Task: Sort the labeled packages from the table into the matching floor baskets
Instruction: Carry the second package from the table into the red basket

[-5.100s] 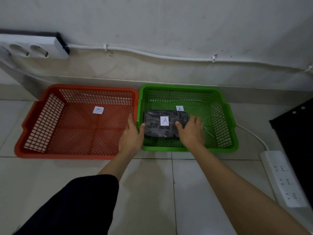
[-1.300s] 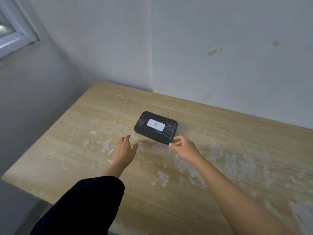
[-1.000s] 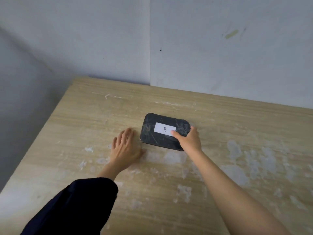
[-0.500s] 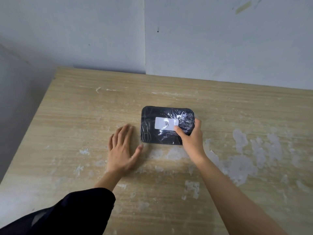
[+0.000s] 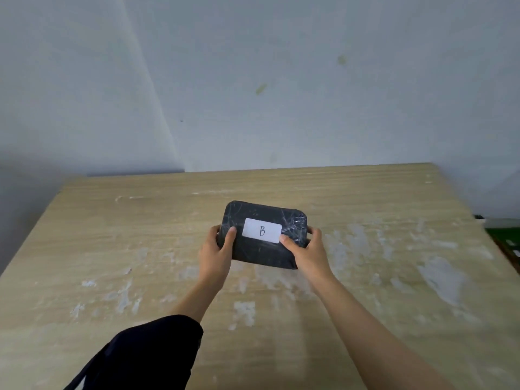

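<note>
**Package B held in both your hands over the table**

The black package point(image 5: 263, 236), wrapped in shiny, creased plastic film, sits between your two hands above the middle of the table. Its white label point(image 5: 261, 230) faces up toward you and carries a handwritten "B". The package is tipped a little, its far edge higher in the view than its near edge; whether its underside touches the tabletop you cannot tell from this angle.

Your left hand point(image 5: 215, 256) is clamped on the package's left end, thumb pressed on the top face just beside the label, the other fingers wrapped out of sight under and behind the edge. Your right hand point(image 5: 309, 254) grips the right end the same way: thumb on top at the label's right corner, fingertips curling round the far right side. The two hands are apart, with the package filling the gap between them.

A dark sleeve point(image 5: 152, 356) covers your left upper arm near the bottom of the view; the right forearm is bare.

The table point(image 5: 112, 249) under the package is pale wood grain, marked with scuffed white patches, most of them to the right and near side. It stands against a plain light wall point(image 5: 309, 80) that bears a few small yellowish marks.
</note>
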The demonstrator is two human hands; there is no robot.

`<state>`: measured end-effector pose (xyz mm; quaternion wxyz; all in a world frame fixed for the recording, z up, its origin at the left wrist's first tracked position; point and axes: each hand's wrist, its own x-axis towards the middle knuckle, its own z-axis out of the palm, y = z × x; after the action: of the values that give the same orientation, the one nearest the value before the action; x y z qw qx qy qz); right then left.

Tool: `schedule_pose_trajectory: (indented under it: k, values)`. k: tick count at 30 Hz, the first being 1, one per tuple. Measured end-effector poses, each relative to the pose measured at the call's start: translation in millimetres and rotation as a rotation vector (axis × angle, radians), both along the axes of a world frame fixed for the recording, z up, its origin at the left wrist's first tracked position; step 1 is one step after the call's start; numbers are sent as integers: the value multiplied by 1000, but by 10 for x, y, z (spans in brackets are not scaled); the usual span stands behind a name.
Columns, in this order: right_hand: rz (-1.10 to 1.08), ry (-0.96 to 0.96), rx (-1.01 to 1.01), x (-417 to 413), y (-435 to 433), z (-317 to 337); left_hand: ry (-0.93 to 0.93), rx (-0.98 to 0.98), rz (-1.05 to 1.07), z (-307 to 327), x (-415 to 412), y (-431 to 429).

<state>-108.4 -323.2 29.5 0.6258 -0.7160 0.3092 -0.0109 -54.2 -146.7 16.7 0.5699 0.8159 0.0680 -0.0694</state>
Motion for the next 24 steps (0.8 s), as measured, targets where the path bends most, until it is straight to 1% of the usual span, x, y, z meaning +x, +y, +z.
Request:
schedule_pose_trajectory:
  k: [4, 7, 9, 11, 12, 14, 19, 24]
  values:
    - [-35, -42, -90, -524, -777, 362, -22, -66, -130, 354, -391, -700]
    - [-52, -108, -109, -887, -1360, 632, -60, -121, -199, 606, -625, -1271]
    - [-68, -141, -144, -1048, -1707, 829, -75, -110, -234, 777, -756, -1617]
    - [-126, -230, -131, -1529, -2740, 1067, -119, -107, -323, 1050, -1116, -2711]
    - [-123, -232, -128, -1500, -2796, 1070, -116, -116, -325, 1086, -1110, -2739]
    - [-135, -241, -148, -1585, -3123, 1088, -114, -124, -356, 1129, -1167, -3074]
    - [-128, -247, -162, -1536, -3158, 1139, -148, -103, -342, 1167, -1036, -3081]
    - [-141, -251, -217, -1649, -4285, 1155, -201, -72, -378, 1173, -1083, -4203]
